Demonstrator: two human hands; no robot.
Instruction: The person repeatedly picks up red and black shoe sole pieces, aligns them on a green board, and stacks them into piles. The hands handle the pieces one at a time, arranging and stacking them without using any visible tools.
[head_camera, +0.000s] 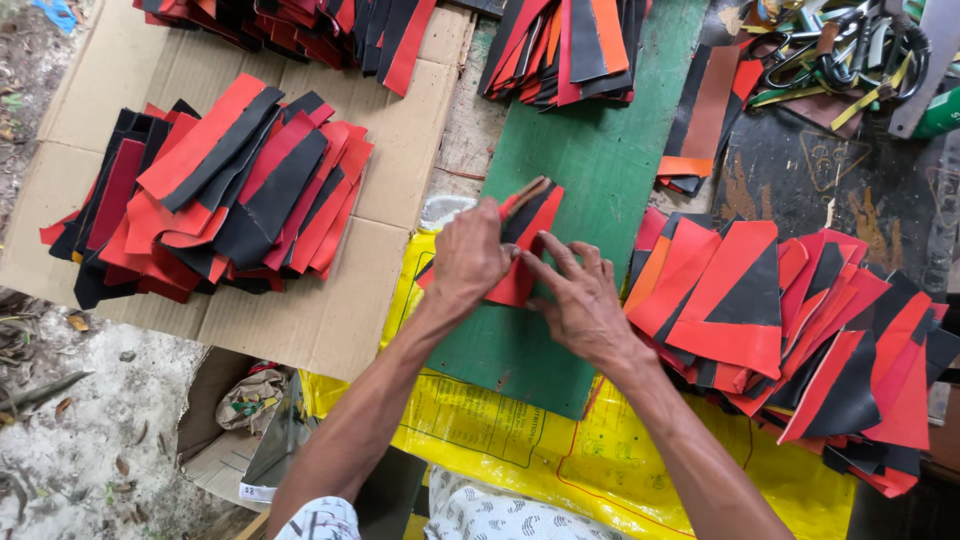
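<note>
- A yellow sack (600, 450) is spread along the near tabletop edge, under a green board (590, 170).
- On the board, a red-and-black piece (530, 225) is pinched by the left hand (468, 258), closed around it with a brown stick (524, 195).
- The piece's lower edge is pressed by the right hand (583, 300), fingers spread flat and open.
- Just right, a heap (800, 340) of like pieces is piled.
- At left, a stack (220, 190) is laid on cardboard (300, 320).
- Farther off, more piles (565, 45) and scissors (850, 50) are seen.
</note>
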